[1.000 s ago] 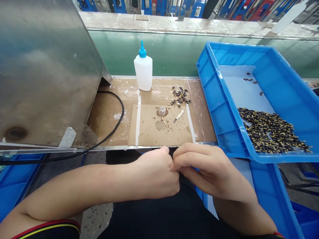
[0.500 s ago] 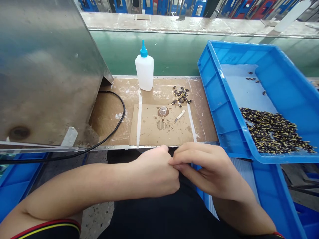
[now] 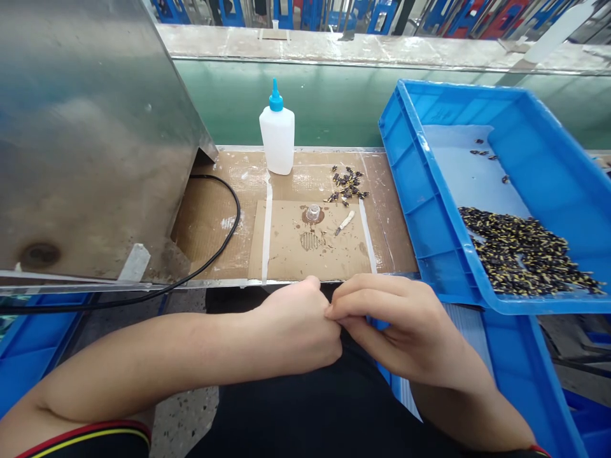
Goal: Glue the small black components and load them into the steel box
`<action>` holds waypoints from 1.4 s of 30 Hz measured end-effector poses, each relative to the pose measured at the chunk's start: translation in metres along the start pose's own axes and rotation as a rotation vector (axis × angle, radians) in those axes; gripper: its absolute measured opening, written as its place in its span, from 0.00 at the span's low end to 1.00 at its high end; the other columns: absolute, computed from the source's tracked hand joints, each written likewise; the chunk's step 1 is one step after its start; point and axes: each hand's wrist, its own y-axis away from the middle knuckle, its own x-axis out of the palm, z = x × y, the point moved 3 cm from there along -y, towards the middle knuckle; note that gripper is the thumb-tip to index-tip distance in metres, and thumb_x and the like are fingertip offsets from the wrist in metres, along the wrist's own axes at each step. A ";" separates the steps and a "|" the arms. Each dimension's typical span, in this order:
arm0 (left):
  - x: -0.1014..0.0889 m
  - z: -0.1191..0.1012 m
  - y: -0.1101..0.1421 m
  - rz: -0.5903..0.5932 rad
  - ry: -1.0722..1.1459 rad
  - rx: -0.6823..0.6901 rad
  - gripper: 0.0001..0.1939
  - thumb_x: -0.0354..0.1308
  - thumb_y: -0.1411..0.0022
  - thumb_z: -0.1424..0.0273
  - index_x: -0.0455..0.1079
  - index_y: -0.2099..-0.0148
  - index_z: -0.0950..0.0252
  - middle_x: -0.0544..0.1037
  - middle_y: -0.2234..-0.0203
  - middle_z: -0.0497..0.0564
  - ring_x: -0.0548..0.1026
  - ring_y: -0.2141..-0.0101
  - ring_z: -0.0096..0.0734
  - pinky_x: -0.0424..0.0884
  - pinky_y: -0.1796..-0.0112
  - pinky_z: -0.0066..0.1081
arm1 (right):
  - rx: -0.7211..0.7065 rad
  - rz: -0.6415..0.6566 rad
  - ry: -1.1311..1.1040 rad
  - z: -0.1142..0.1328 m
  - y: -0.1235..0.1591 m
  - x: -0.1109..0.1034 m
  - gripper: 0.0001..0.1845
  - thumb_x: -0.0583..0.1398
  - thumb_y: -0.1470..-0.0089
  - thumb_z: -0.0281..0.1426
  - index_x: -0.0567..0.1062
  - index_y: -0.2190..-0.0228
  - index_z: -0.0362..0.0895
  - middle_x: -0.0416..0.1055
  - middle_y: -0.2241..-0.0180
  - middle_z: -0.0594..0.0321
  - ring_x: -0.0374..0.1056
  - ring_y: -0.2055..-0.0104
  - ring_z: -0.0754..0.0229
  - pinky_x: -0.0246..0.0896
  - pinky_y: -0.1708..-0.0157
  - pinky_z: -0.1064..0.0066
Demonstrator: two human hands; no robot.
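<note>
Fingers [image 3: 367, 289] of the right hand [image 3: 405, 327] and the left hand [image 3: 291, 334]: state?

Left is clenched into a fist. Right is curled in, tips pressed against the left knuckles at lower center of frame. Both closed, neither released.

Holding anything?

Can't tell. Anything small would be hidden between them. Nothing visibly sticks out.

Where are the parts?

Small black-and-yellow parts [image 3: 520, 251] lie heaped at the low side of the blue plastic tray [image 3: 415, 146], right of frame, with a few strays higher up. A small cluster [image 3: 347, 184] sits on the tabletop [image 3: 394, 222], upper center, not touching the hands.

Why the tray angle?

It looks tilted, rim overlapping the tabletop edge, likely so the parts gather on the side nearest the hands.

Work area?

Cardboard sheet [image 3: 286, 254] at center, fixed by white tape strips [image 3: 266, 242], probably to stop it sliding. On it: a small clear cup [image 3: 312, 212] in a brown stain and a small white-handled tool [image 3: 344, 222]. Behind it, an upright white squeeze bottle [image 3: 277, 133] with a blue nozzle.

Hands touching any of that?

No. They sit just below the near tabletop edge, apart from the sheet.
</note>
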 end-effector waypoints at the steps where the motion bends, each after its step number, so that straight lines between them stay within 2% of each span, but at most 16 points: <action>1: 0.000 0.001 0.000 0.013 0.000 -0.008 0.15 0.73 0.40 0.76 0.74 0.76 0.59 0.75 0.81 0.48 0.70 0.76 0.38 0.52 0.75 0.41 | 0.026 -0.028 0.004 0.000 0.001 0.001 0.12 0.61 0.33 0.18 0.80 0.56 0.44 0.82 0.61 0.63 0.79 0.61 0.63 0.72 0.61 0.74; 5: -0.005 0.005 0.000 0.028 0.005 -0.048 0.12 0.70 0.36 0.75 0.77 0.72 0.60 0.80 0.75 0.49 0.74 0.72 0.40 0.52 0.75 0.40 | 0.119 -0.151 0.022 0.001 0.004 0.008 0.10 0.65 0.37 0.20 0.81 0.56 0.46 0.83 0.61 0.66 0.79 0.63 0.65 0.72 0.61 0.76; 9: -0.007 0.006 -0.002 0.049 0.014 -0.098 0.12 0.67 0.34 0.76 0.75 0.71 0.60 0.82 0.71 0.49 0.77 0.69 0.43 0.53 0.75 0.39 | 0.095 -0.235 0.076 0.004 0.006 0.014 0.10 0.66 0.35 0.21 0.82 0.54 0.45 0.83 0.59 0.64 0.79 0.59 0.64 0.74 0.57 0.75; 15: 0.002 0.006 -0.002 0.029 -0.006 -0.117 0.16 0.66 0.34 0.76 0.71 0.75 0.61 0.80 0.75 0.50 0.79 0.70 0.45 0.57 0.74 0.40 | 0.029 -0.179 0.136 0.004 0.007 0.015 0.11 0.65 0.33 0.21 0.83 0.51 0.42 0.82 0.55 0.59 0.79 0.55 0.63 0.75 0.54 0.74; 21: 0.006 0.004 -0.002 0.031 -0.021 -0.145 0.15 0.65 0.33 0.76 0.73 0.74 0.61 0.82 0.72 0.52 0.81 0.69 0.45 0.59 0.75 0.40 | 0.009 -0.155 0.133 0.006 0.006 0.013 0.10 0.64 0.32 0.20 0.83 0.52 0.41 0.81 0.56 0.59 0.79 0.55 0.63 0.74 0.55 0.74; 28: 0.001 0.002 -0.002 0.055 -0.019 -0.139 0.14 0.65 0.33 0.76 0.74 0.73 0.62 0.83 0.71 0.52 0.82 0.67 0.45 0.55 0.77 0.39 | -0.010 -0.137 0.115 0.007 0.007 0.012 0.11 0.64 0.32 0.19 0.82 0.51 0.41 0.81 0.55 0.58 0.79 0.55 0.61 0.74 0.55 0.71; 34: 0.000 0.001 -0.004 0.045 -0.019 -0.110 0.13 0.66 0.34 0.76 0.74 0.73 0.62 0.84 0.69 0.52 0.82 0.67 0.43 0.52 0.78 0.39 | -0.008 -0.137 0.116 0.007 0.007 0.011 0.10 0.64 0.32 0.19 0.81 0.52 0.42 0.81 0.56 0.59 0.78 0.55 0.62 0.74 0.55 0.72; 42: -0.003 0.003 -0.004 0.003 -0.004 -0.111 0.16 0.64 0.34 0.78 0.71 0.74 0.62 0.81 0.73 0.51 0.79 0.70 0.44 0.50 0.78 0.39 | -0.005 -0.145 0.107 0.007 0.010 0.010 0.11 0.64 0.32 0.19 0.81 0.53 0.43 0.81 0.56 0.60 0.78 0.55 0.62 0.74 0.54 0.73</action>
